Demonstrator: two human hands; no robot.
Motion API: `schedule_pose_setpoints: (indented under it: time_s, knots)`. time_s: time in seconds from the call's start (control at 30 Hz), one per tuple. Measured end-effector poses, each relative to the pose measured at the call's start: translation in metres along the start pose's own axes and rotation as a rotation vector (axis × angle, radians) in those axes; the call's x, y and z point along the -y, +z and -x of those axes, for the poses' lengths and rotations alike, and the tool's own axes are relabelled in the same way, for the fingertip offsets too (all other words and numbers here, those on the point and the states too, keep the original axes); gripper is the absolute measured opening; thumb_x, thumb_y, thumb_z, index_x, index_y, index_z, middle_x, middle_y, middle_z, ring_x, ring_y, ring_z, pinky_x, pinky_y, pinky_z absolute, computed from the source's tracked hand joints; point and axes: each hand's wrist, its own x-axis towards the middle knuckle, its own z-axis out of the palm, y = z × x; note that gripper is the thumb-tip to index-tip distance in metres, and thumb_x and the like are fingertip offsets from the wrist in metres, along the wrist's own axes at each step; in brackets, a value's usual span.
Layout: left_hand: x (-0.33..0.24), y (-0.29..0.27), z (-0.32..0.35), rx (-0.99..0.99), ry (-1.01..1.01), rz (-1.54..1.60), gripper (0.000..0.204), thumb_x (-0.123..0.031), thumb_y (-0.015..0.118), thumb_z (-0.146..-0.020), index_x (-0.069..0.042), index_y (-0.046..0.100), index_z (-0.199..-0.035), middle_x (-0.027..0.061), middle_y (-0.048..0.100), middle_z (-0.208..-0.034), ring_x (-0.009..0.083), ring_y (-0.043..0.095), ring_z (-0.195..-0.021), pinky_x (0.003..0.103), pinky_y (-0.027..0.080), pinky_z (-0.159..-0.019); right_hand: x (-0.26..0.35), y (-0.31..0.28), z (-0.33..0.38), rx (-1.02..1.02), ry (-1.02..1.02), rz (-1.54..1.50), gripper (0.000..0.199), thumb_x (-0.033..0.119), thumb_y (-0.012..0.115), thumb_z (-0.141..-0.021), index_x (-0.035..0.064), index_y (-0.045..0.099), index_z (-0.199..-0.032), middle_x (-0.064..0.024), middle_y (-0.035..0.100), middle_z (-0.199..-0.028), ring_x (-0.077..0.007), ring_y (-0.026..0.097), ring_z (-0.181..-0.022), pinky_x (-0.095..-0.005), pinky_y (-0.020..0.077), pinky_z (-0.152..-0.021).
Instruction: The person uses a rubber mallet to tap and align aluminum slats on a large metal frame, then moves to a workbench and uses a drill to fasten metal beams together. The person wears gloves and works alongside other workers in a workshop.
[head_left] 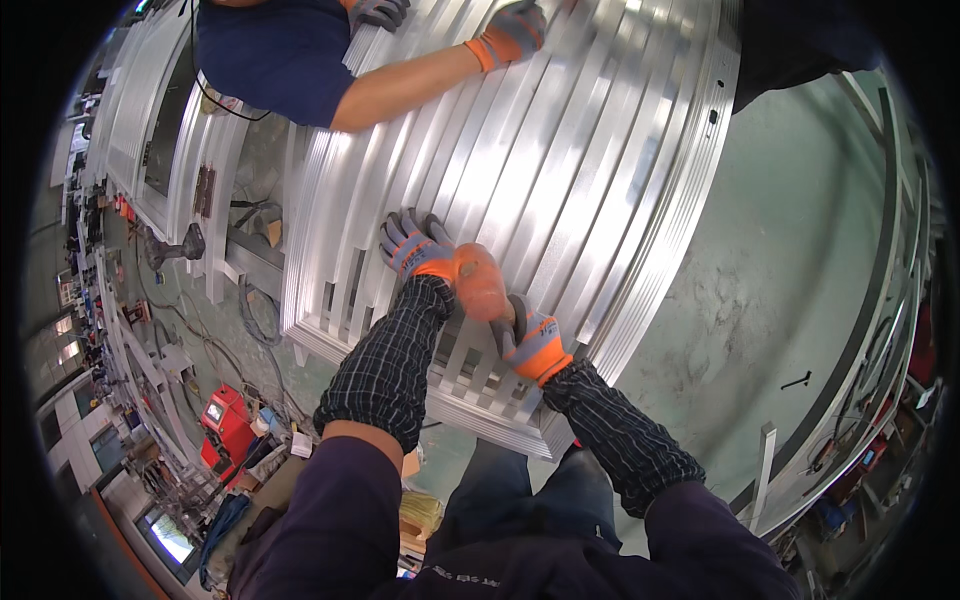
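A worker's gloved left hand (415,248) lies flat, fingers spread, on the slats of a large aluminium frame (560,190) filling the centre and twelve o'clock of the view. The gloved right hand (530,345), at five o'clock of the left, is wrapped tight around an orange mallet (480,282). At twelve o'clock, a co-worker's gloved hand (510,35) presses the frame's far end.

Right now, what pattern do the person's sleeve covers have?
Dark plaid check on the sleeve covers, clearest in the head view.
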Motion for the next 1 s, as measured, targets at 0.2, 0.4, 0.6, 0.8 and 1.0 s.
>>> schedule_pose_setpoints:
  time_s: [0.2,0.4,0.6,0.8,1.0]
  knots:
    - [-0.013,-0.008,0.003,0.031,0.004,0.054,0.064,-0.042,0.053,-0.097,-0.007,0.046,-0.151,0.0205,0.041,-0.157,0.0386,0.033,-0.148,0.056,0.022,-0.123,0.005,0.009,0.004,-0.061,0.082,-0.073,0.040,0.036,0.065,-0.093,0.0072,0.058,-0.120,-0.0232,0.071,-0.096,-0.0443,0.069,-0.088,-0.0524,0.0545,-0.077]
    - [-0.003,-0.001,0.003,-0.039,0.024,0.060,0.065,-0.041,0.054,-0.096,-0.006,0.046,-0.150,0.0215,0.042,-0.155,0.0385,0.034,-0.147,0.056,0.024,-0.122,-0.012,0.025,0.001,-0.025,0.115,0.030,0.038,0.035,0.062,-0.095,0.0060,0.054,-0.120,-0.0242,0.070,-0.091,-0.0452,0.069,-0.085,-0.0530,0.0530,-0.075]
    - [-0.022,-0.005,0.001,-0.046,0.071,0.046,0.063,-0.041,0.053,-0.097,-0.005,0.047,-0.149,0.0212,0.043,-0.154,0.0384,0.035,-0.146,0.056,0.025,-0.122,-0.039,0.035,0.005,-0.116,0.036,0.017,0.037,0.033,0.062,-0.095,0.0064,0.054,-0.119,-0.0239,0.070,-0.089,-0.0468,0.068,-0.085,-0.0543,0.0525,-0.074]
    - [-0.012,-0.002,0.002,-0.028,0.073,0.055,0.061,-0.039,0.054,-0.097,-0.005,0.050,-0.146,0.0205,0.043,-0.154,0.0388,0.036,-0.146,0.055,0.026,-0.121,-0.013,0.018,0.018,-0.100,-0.116,-0.104,0.041,0.035,0.063,-0.092,0.0059,0.055,-0.121,-0.0223,0.071,-0.088,-0.0451,0.069,-0.084,-0.0518,0.0543,-0.075]
    - [-0.014,0.000,-0.003,-0.059,0.061,0.068,0.063,-0.041,0.052,-0.098,-0.003,0.048,-0.147,0.0217,0.042,-0.155,0.0401,0.036,-0.145,0.056,0.023,-0.122,-0.012,0.020,0.001,-0.117,0.062,0.014,0.038,0.029,0.065,-0.089,0.0053,0.058,-0.118,-0.0232,0.070,-0.085,-0.0450,0.069,-0.082,-0.0510,0.0543,-0.069]
